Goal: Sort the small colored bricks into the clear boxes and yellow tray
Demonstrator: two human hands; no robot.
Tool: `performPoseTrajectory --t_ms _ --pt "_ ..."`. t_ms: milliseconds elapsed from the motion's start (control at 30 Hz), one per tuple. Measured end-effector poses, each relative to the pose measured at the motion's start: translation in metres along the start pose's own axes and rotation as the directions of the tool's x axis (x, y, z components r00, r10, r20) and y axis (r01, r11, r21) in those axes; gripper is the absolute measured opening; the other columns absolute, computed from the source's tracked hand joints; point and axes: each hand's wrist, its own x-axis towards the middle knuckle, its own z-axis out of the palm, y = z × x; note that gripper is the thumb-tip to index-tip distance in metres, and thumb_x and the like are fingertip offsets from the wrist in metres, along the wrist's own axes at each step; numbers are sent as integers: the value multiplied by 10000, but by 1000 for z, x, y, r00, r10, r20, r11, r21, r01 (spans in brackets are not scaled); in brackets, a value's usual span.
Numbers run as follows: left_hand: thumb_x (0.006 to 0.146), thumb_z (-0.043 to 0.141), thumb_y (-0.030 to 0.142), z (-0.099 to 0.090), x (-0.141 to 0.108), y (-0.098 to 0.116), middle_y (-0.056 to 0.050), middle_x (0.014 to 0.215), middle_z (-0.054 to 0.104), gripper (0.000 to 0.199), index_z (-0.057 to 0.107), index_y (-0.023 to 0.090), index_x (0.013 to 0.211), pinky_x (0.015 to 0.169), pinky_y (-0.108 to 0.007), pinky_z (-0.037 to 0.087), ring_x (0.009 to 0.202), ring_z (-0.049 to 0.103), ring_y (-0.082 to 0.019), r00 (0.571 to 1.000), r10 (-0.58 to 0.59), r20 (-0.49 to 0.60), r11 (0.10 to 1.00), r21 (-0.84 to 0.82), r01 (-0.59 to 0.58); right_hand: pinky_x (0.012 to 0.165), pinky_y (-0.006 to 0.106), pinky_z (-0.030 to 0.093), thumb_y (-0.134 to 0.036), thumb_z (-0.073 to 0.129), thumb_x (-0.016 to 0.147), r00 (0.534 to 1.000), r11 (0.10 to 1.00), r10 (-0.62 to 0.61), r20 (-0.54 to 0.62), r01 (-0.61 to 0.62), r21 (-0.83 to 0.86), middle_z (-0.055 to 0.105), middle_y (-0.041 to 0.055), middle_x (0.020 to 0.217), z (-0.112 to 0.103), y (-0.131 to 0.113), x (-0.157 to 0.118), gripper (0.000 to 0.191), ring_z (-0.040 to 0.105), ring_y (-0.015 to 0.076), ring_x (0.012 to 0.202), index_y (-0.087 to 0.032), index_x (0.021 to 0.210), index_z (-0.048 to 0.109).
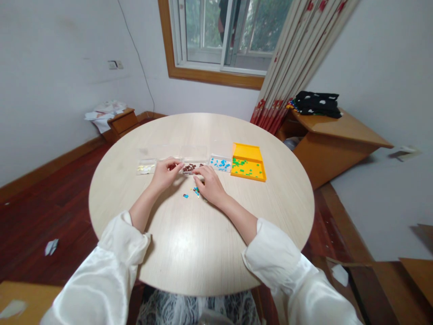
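My left hand (165, 174) is closed in a pinch at the left end of a clear box of small dark brown pieces (190, 167). Whatever its fingertips hold is too small to make out. Just in front of that box, my right hand (210, 185) has its thumb and forefinger apart, with nothing visible between them. Partly under it lies a small mixed pile of blue, green and brown pieces (196, 191). A blue and brown bit (186, 196) sits to the left of the pile.
Left of the brown pieces stands a clear box with pale yellow pieces (146, 168). To the right are a clear box of blue pieces (219, 163) and an open yellow case (248, 178) with green pieces. All rest on a round wooden table (203, 253).
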Motion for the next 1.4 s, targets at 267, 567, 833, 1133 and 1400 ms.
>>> performPoseTrajectory --t_ms 267,567,833,1133,1400 --pt "725 587 266 -5 7 -11 -15 660 616 137 661 153 697 561 -248 376 569 480 -111 961 -44 -272 997 54 61 861 348 401 -110 531 801 987 999 -10 161 17 -42 609 90 952 4 3 -3 134 509 197 944 -144 880 633" --pt "732 575 280 -7 11 -25 -31 724 641 168 675 146 739 591 -257 395 575 483 -113 921 -76 -383 992 64 108 855 342 340 -149 598 801 944 996 -6 331 36 -86 594 58 952 0 -2 -4 50 494 183 974 -162 783 644" --pt "723 584 266 -8 10 -25 -33 748 645 151 676 149 743 601 -258 404 575 472 -112 918 -85 -387 988 88 129 822 329 335 -134 563 832 939 992 28 342 16 -125 607 63 935 0 -1 -3 75 497 192 953 -151 792 624" --pt "722 560 237 -9 11 -26 -28 738 621 225 692 137 874 590 -246 403 568 462 -103 916 -84 -393 991 64 118 794 304 388 -124 518 850 957 992 93 275 -66 -104 654 60 859 4 3 -1 112 558 171 861 -157 828 623" --pt "722 592 256 -2 4 -16 -22 663 636 129 671 158 694 591 -254 405 592 501 -121 986 64 -152 995 87 -51 796 316 464 -96 509 829 965 974 226 132 -219 -66 683 55 897 3 1 -1 174 621 178 859 -182 928 622"
